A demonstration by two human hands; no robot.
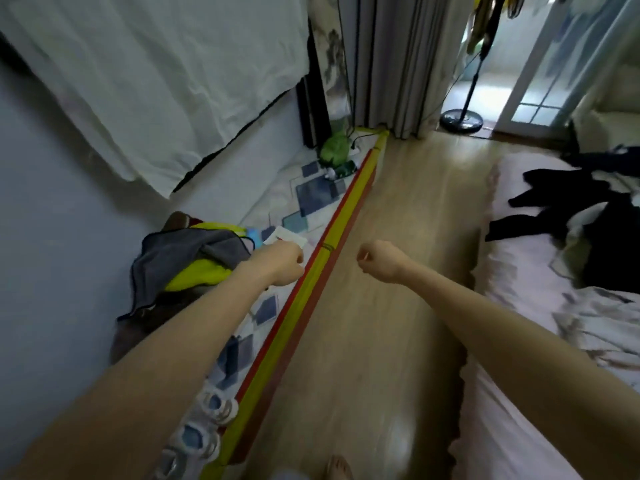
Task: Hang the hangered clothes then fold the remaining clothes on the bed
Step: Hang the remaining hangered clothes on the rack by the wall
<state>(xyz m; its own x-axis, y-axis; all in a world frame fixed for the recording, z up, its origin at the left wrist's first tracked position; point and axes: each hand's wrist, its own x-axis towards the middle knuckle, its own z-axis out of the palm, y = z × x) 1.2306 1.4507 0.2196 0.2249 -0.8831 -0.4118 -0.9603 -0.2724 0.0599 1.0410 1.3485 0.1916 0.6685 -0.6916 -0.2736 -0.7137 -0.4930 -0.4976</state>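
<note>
Both my arms reach forward over the wooden floor. My left hand (pixel 282 265) is curled into a fist above the edge of a patterned floor mattress (pixel 311 194) and holds nothing that I can see. My right hand (pixel 379 261) is also a fist, empty, over the floor between the mattress and the bed (pixel 519 271). Dark clothes (pixel 568 206) lie in a loose heap on the bed at the right, well away from both hands. No hanger shows among them.
A grey and yellow cloth pile (pixel 194 258) sits on the floor mattress by the left wall. A red and yellow border (pixel 332 244) edges the mattress. A fan stand (pixel 462 119) and grey curtains (pixel 398 64) stand ahead by a glass door (pixel 540 91). White sheet (pixel 156 71) hangs at left.
</note>
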